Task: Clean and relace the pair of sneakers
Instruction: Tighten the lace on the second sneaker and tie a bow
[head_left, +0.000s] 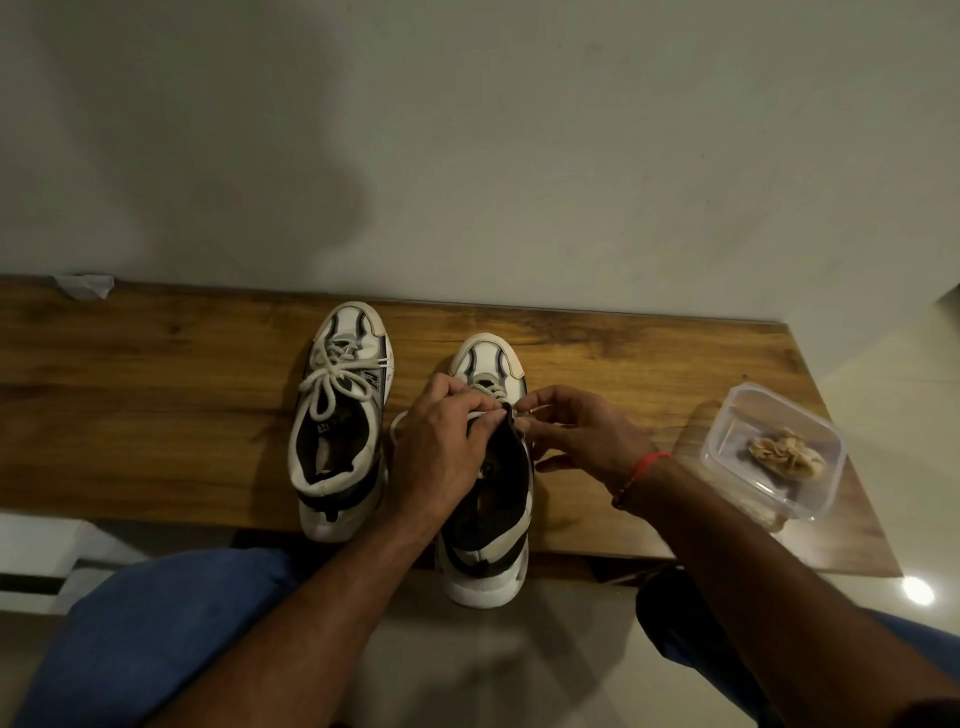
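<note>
Two white-and-black sneakers stand toes away from me on a wooden table (156, 415). The left sneaker (340, 415) is laced, with its white lace tied in a bow. The right sneaker (488, 499) has its heel hanging over the table's near edge. My left hand (441, 447) lies over its tongue, fingers curled round a white lace (480, 414). On the shoe's right side, my right hand (576, 431) pinches the other lace end near the top eyelets. Both hands hide most of the lacing.
A clear plastic container (774, 449) with a crumpled beige cloth inside sits on the table at the right. A scrap of white tape (85, 286) lies at the back left by the wall. My knees in blue trousers are below the table's near edge.
</note>
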